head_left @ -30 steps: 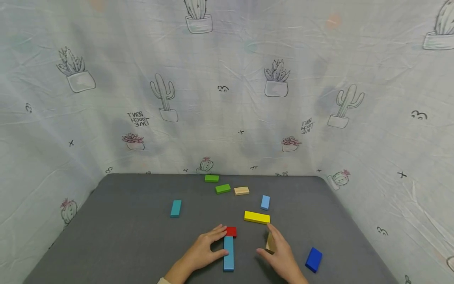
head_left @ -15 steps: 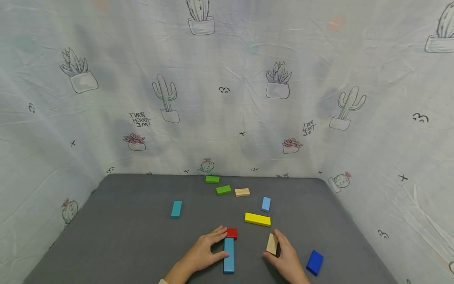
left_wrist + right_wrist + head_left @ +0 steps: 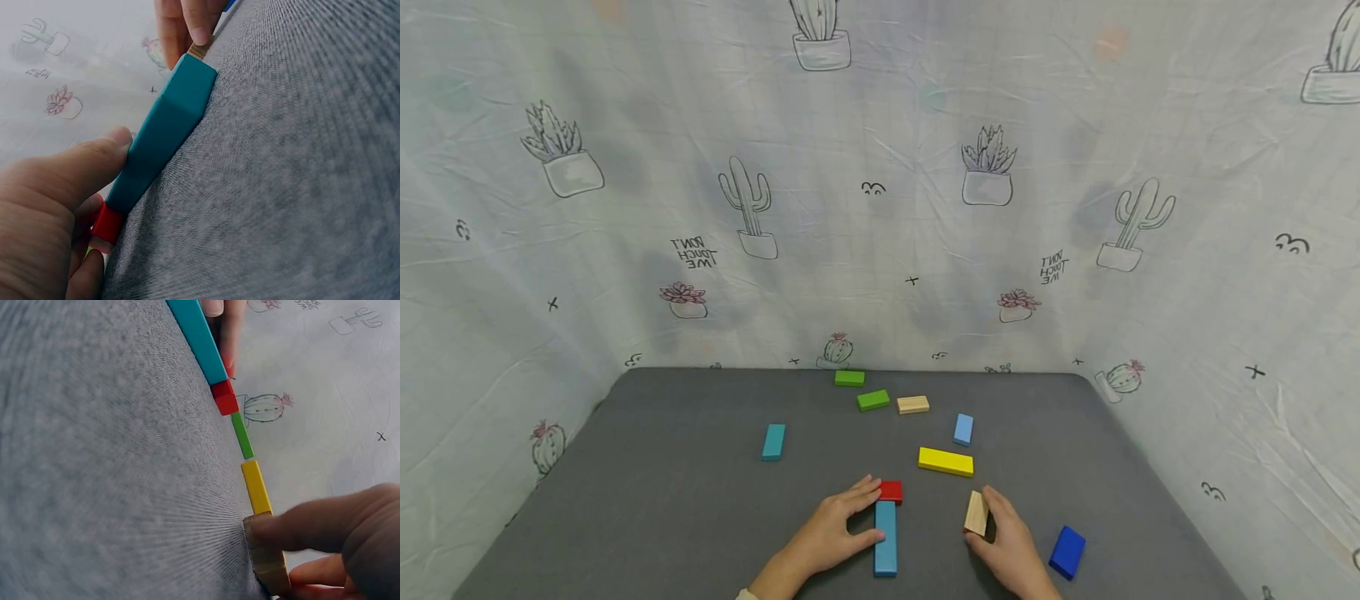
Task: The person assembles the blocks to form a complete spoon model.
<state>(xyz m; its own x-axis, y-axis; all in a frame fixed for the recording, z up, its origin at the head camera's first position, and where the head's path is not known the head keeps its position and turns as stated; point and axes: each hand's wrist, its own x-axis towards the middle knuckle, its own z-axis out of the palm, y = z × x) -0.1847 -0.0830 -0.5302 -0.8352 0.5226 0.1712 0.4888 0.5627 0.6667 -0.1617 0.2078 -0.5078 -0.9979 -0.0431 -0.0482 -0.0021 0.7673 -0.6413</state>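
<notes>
My left hand (image 3: 831, 529) lies at the left side of a long blue block (image 3: 885, 540) and a small red block (image 3: 891, 492) at its far end. Its fingertips touch the red block, and its thumb rests on the blue one. In the left wrist view the thumb (image 3: 94, 165) lies against the blue block, which looks teal there. To the right, my right hand (image 3: 1011, 546) pinches a plain wooden block (image 3: 976, 512) between thumb and fingers. That block also shows beneath the thumb in the right wrist view, partly covered by the hand.
Beyond the hands lie a yellow block (image 3: 946, 462), a light blue block (image 3: 963, 428), another wooden block (image 3: 913, 405), two green blocks (image 3: 872, 401) and a teal block (image 3: 773, 442). A dark blue block (image 3: 1067, 552) sits right of my right hand. Patterned cloth (image 3: 880, 233) surrounds the grey table (image 3: 685, 500).
My right hand has shifted slightly right, and the wooden block in it has turned so its pale face shows more. The left hand and both blocks by it stay in place.
</notes>
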